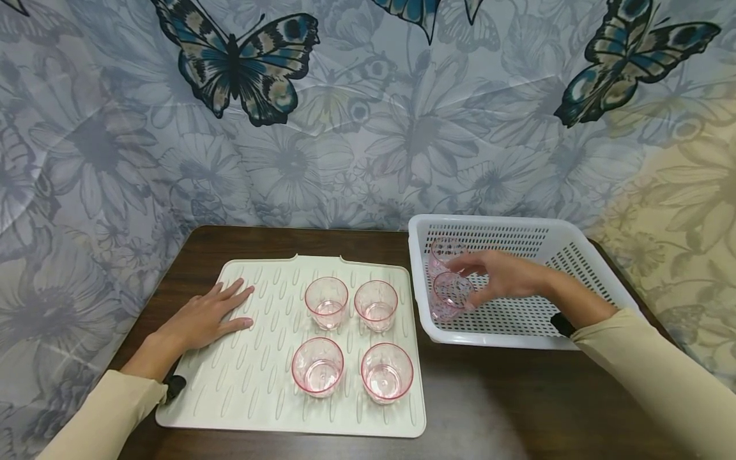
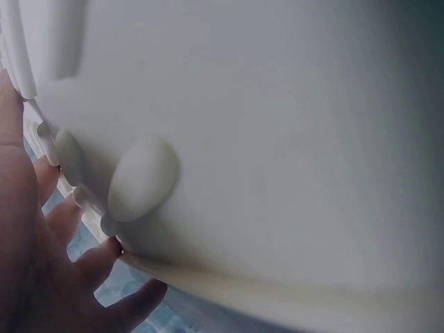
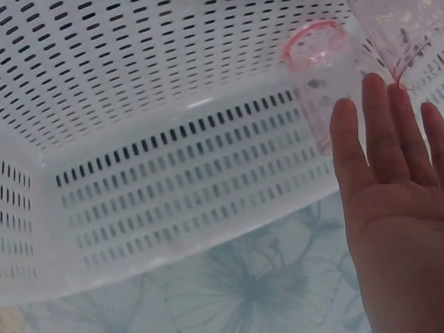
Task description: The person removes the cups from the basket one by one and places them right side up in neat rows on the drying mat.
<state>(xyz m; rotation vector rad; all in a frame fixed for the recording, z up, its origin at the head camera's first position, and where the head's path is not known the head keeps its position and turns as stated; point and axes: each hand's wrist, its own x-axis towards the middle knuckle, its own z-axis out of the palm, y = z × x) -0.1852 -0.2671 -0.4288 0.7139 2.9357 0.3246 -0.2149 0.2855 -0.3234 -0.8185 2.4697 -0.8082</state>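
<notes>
My left hand (image 1: 209, 317) lies spread on the left part of a white ribbed drying mat (image 1: 247, 358). In the left wrist view its fingertips reach the edge of the mat. Several clear glasses with pink rims stand upright on the mat, among them a front-left glass (image 1: 318, 367) and a back-right glass (image 1: 376, 305). My right hand (image 1: 506, 275) is inside the white basket (image 1: 517, 343), fingers and thumb spread about the nearer glass (image 1: 451, 299). Its fingers look nearly straight in the right wrist view, tips close to that glass. Behind stands another pink-rimmed glass (image 3: 312, 76).
The basket has slotted walls and stands right of the mat on a dark wooden table (image 1: 460, 396). A patterned cloth (image 1: 402, 128) with flowers and butterflies hangs behind the table.
</notes>
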